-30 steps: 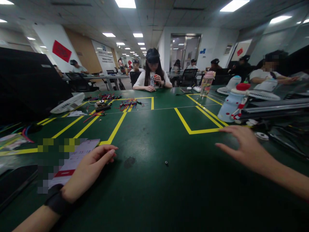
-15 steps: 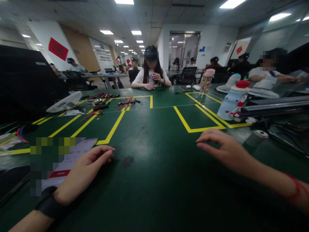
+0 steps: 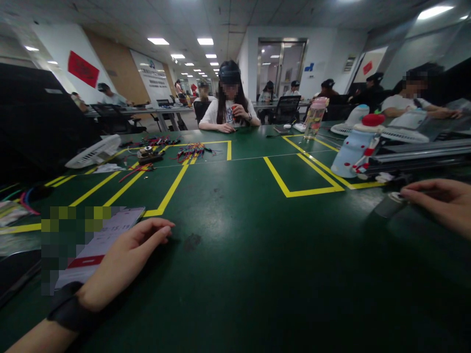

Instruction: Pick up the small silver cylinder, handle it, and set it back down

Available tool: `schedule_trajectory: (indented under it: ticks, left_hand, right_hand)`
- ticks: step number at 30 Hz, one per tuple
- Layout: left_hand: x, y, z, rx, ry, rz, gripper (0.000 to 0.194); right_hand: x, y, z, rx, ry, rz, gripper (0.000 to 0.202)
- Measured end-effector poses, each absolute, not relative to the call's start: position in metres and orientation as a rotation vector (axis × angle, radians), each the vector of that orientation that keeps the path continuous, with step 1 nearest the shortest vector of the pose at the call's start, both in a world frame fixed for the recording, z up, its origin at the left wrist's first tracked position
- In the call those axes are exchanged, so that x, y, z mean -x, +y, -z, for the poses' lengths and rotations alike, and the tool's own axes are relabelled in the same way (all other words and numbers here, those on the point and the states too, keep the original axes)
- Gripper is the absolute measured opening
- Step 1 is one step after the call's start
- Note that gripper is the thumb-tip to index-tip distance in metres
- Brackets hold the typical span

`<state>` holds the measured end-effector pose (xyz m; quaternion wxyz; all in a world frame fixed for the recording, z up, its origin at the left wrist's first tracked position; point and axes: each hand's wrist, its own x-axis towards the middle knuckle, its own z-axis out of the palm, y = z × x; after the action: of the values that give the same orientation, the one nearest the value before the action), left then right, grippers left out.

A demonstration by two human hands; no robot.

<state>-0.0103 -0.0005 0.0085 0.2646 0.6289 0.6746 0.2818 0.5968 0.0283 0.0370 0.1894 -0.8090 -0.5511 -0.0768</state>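
At the right edge my right hand (image 3: 441,202) has its fingertips brought together at the silvery top end of a dark grey cylinder (image 3: 386,207); what kind of thing the cylinder is, I cannot tell. The fingertips meet its rim, and it appears to stand on the green table (image 3: 257,255). On the left, my left hand (image 3: 142,245) rests on the table, loosely curved, the thumb a little apart from the fingers and nothing between them. Under and beside that wrist lies a phone (image 3: 91,245) with a lit screen, partly blurred out.
A blue bottle with a red cap (image 3: 353,149) and metal rails (image 3: 423,162) are at the right. Coloured wires (image 3: 193,152), a white fan (image 3: 93,152) and a dark monitor (image 3: 40,122) are at the left. A person (image 3: 228,105) sits across the table.
My right hand has moved rightward from above the table to the cylinder's top, its fingers coming together there. My left hand stays beside the phone. The view has shifted slightly.
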Motion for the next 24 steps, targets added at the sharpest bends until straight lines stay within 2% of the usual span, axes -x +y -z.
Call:
schedule_trajectory:
  ticks: [3, 8, 14, 20, 24]
  left_hand:
    - [0.010, -0.002, -0.009, -1.694, 1.844, -0.768, 0.039]
    - [0.013, 0.000, -0.005, -1.695, 1.879, -0.738, 0.042]
    - [0.012, 0.000, -0.006, -1.684, 1.891, -0.732, 0.043]
    - [0.012, -0.003, -0.008, -1.658, 1.885, -0.746, 0.040]
    - [0.014, -0.003, -0.007, -1.669, 1.864, -0.731, 0.040]
  right_hand:
    - [-0.589, 0.030, -0.047, 2.415, -1.464, -0.095, 0.054]
    - [-0.592, 0.033, -0.048, 2.341, -1.373, -0.270, 0.048]
    - [-0.577, 0.027, -0.040, 2.429, -1.212, -0.090, 0.052]
    - [-0.557, 0.020, -0.038, 2.205, -1.155, -0.177, 0.042]
    - [-0.540, 0.014, -0.044, 2.231, -1.097, -0.185, 0.037]
